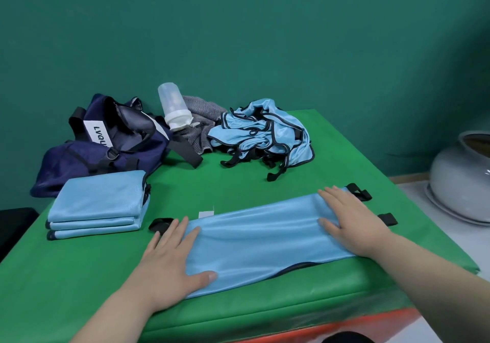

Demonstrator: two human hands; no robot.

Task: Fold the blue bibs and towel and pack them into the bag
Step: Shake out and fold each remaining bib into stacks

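Presently the step looks to be flattening a light blue bib (259,236), folded into a long band along the near edge of the green desk (238,183), ahead of its crosswise fold. Neither hand has a grip on anything: the left hand (169,257) lies flat, fingers straight, on the band's left end, and the right hand (350,223) presses flat on the right end. To do it well, sweep the middle ripples outward, tuck in the black straps (160,223) poking out at both ends, then bring one end over the other, edges matched, to suit the stack of folded bibs (98,204) just left of it. The unfolded pile (262,135), grey towel (201,122) and navy bag (106,146) lie at the back
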